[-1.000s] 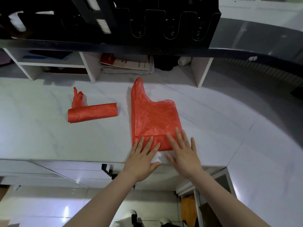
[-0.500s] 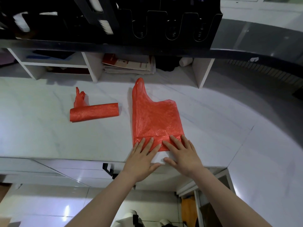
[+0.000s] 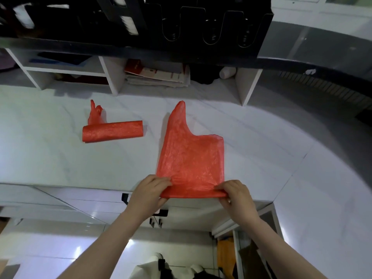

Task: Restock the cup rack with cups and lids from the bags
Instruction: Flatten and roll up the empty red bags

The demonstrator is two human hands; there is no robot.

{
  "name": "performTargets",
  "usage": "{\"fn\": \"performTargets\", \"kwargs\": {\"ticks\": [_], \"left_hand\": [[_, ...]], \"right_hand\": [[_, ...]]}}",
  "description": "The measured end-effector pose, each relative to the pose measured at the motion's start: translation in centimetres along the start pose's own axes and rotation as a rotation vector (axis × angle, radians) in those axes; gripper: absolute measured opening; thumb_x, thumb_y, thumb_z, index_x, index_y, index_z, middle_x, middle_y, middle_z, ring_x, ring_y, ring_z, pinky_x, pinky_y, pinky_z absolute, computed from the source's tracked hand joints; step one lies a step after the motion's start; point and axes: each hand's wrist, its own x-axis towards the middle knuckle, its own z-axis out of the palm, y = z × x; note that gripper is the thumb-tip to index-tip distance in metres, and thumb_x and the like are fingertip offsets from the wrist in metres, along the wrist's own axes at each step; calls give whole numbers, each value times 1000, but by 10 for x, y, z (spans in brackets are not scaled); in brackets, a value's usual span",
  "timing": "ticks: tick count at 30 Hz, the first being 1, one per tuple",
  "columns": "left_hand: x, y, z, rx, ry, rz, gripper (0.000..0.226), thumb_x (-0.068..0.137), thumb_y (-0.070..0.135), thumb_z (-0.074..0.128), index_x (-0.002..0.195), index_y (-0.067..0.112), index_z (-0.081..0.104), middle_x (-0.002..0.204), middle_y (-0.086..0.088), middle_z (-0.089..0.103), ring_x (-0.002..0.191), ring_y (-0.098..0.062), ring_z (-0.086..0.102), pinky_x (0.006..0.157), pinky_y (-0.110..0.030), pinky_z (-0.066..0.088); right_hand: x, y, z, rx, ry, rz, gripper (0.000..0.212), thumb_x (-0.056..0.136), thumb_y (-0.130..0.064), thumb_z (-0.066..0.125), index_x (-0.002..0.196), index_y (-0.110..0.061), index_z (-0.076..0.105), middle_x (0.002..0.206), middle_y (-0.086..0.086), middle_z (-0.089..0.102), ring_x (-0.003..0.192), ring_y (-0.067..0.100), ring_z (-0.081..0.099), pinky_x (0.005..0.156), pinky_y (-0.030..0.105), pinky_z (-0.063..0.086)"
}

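Observation:
A flattened red plastic bag (image 3: 191, 154) lies on the white counter (image 3: 50, 154), one handle pointing away from me. Its near edge is rolled into a narrow fold at the counter's front. My left hand (image 3: 150, 193) pinches the left end of that fold and my right hand (image 3: 234, 193) pinches the right end. A second red bag (image 3: 112, 131), rolled into a tube with its handles sticking out, rests further left on the counter. The black cup rack (image 3: 211, 23) with its U-shaped slots stands on the ledge above, and I see no cups in the slots.
White cubby shelves (image 3: 108, 77) run along the back of the counter, holding stacked papers (image 3: 159, 75) and a white bottle (image 3: 227, 73). A grey curved ledge (image 3: 322, 47) runs to the right. Below the counter edge are drawers with a black handle (image 3: 124, 198).
Both hands lay flat on the bag's near edge before. They have since moved apart to its two corners, curled their fingers and rolled the edge up into a fold.

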Motion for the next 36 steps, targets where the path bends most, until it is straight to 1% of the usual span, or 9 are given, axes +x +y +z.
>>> {"fn": "performTargets", "kwargs": {"ticks": [5,8,12,15,18,20,23,27,36], "left_hand": [[6,-6,-1,-238,51,-437,25,76,14,76,99,24,70,87,7,69,81,-14,59,71,-29,49],[15,-9,-1,-255,65,-525,42,81,29,73,120,25,57,83,5,63,72,-12,56,60,-25,41],[22,-6,0,-180,53,-521,65,81,27,71,138,26,40,74,9,52,65,-11,49,55,-24,35],[22,-5,1,-60,43,-385,72,78,19,74,142,24,41,94,-1,57,70,-19,55,62,-35,51],[23,-2,1,81,39,-332,61,71,12,78,128,24,59,126,-19,54,81,-34,63,66,-45,56],[26,-1,3,184,25,-299,52,68,10,78,118,22,67,136,-21,50,96,-42,61,75,-53,54],[29,-2,9,174,-170,-233,49,89,20,60,136,22,50,152,-10,33,136,-35,35,111,-52,24],[17,-9,24,140,-330,-242,62,98,50,27,151,29,2,158,9,-7,146,-12,-6,115,-30,-9],[15,-6,21,210,-402,-232,76,88,68,12,148,28,-12,153,8,-21,144,-13,-18,113,-32,-15]], "right_hand": [[17,3,3,120,9,245,4,90,-29,61,86,-29,63,83,-13,60,84,10,52,71,24,40],[25,4,10,76,84,394,12,89,-38,62,94,-27,60,77,-15,58,82,13,53,75,33,46],[33,3,14,128,122,519,34,86,-32,66,117,-27,54,68,-14,58,78,13,57,78,43,49],[33,2,16,78,91,477,36,88,-33,62,121,-27,53,78,-15,60,84,16,57,80,40,47],[30,4,15,-143,88,290,44,90,-28,59,132,-23,48,119,2,59,110,26,53,92,43,41],[30,1,14,-308,8,53,54,91,-27,56,142,-24,39,146,9,42,133,33,39,105,49,31],[32,-7,15,-362,-195,-127,57,98,-51,24,151,-35,8,160,-1,-2,147,23,-4,118,46,-3],[31,-12,28,-384,-368,-106,71,82,-74,-8,143,-41,-23,155,-8,-24,143,19,-24,113,44,-21],[31,-6,31,-407,-390,-112,87,89,-63,41,139,-45,-27,156,-10,-22,145,19,-21,115,44,-14]]}}
